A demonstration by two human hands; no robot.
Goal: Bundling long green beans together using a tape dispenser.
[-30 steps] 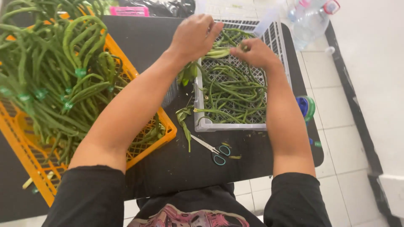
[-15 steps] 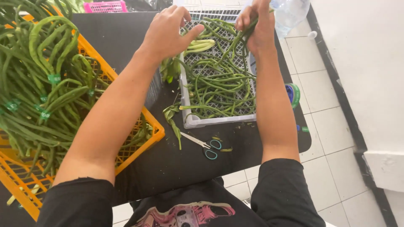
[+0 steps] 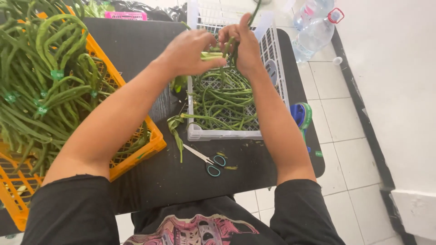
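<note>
**Head view: both hands closed on a bean bunch over the white crate**

Left hand [image 3: 188,52] and right hand [image 3: 243,43] meet above the far half of the white crate [image 3: 272,97]. Both are closed on a small bunch of long green beans [image 3: 225,51]. Left fingers pinch the pale cut ends, which point left. Right hand is wrapped round the stems just beside them. Bunch axis runs up and away past the right hand, with the tails above it. Neither hand is nearer; they touch. Loose beans [image 3: 222,102] lie in the crate below. Scissors [image 3: 209,162] lie on the black table [image 3: 150,41], near the person, untouched. Orange crate [image 3: 136,149] of beans sits at left.
</note>
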